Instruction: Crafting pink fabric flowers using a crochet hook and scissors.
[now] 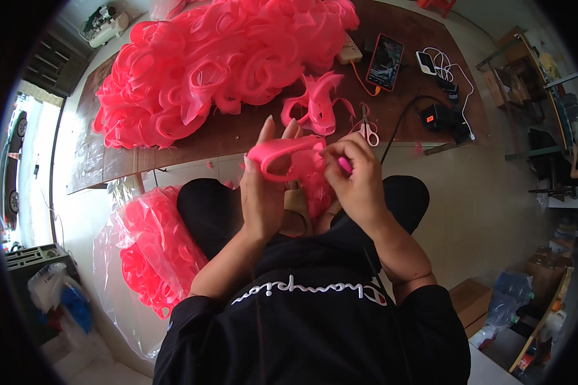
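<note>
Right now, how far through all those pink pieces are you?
Hard to say exactly. A bag by the knee holds pink pieces, seemingly finished. One piece is in hand: left hand holds it, right hand works it. A big pile waits on the table.

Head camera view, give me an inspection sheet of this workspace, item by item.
Surface: brown wooden table, mostly covered at its far left.
Job's things: one pink plastic piece held over the lap; a big pile of pink pieces on the table; a few loose pink pieces near the table's front edge.
Clutter: scissors, a phone, a small white device.
Grippers: left hand grips the piece; right hand pinches a small pink tool against it.
Cables: orange cable to the phone, white cable, black cable off the table edge.
Surroundings: clear bag of pink pieces on the floor at left; shelves at right.
</note>
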Action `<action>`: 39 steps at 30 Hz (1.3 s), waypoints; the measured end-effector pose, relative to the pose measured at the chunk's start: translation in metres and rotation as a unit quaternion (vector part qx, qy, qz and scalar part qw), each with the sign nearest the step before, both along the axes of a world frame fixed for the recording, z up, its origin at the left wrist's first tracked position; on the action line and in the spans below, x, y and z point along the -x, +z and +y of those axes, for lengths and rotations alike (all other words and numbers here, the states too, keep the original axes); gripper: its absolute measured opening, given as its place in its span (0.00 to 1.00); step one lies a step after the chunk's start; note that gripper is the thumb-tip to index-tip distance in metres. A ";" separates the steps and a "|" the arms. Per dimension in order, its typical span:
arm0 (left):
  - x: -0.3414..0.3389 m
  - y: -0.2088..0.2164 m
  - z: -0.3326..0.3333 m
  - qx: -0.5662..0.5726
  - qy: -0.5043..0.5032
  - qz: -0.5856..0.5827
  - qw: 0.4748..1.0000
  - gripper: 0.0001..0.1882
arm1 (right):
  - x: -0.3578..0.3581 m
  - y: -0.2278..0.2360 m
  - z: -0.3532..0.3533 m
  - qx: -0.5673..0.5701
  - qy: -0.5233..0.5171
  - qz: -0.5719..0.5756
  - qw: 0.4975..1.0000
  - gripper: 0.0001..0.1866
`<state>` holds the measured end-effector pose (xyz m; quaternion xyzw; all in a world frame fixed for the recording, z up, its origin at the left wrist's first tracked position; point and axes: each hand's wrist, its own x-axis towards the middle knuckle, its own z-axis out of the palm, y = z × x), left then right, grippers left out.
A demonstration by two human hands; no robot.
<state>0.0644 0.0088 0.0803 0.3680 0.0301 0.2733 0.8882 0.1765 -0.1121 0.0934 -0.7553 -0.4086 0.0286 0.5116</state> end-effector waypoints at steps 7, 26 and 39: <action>0.005 0.005 0.031 0.276 -0.087 -0.067 0.955 0.28 | -0.051 0.011 -0.065 -0.162 0.084 0.479 0.859 0.09; 0.012 -0.006 0.047 0.281 -0.096 -0.116 0.948 0.27 | -0.091 0.022 -0.113 0.042 0.021 0.253 0.966 0.06; 0.023 0.006 0.021 0.150 -0.171 -0.089 0.970 0.40 | -0.022 0.017 -0.002 0.035 0.103 0.088 0.990 0.07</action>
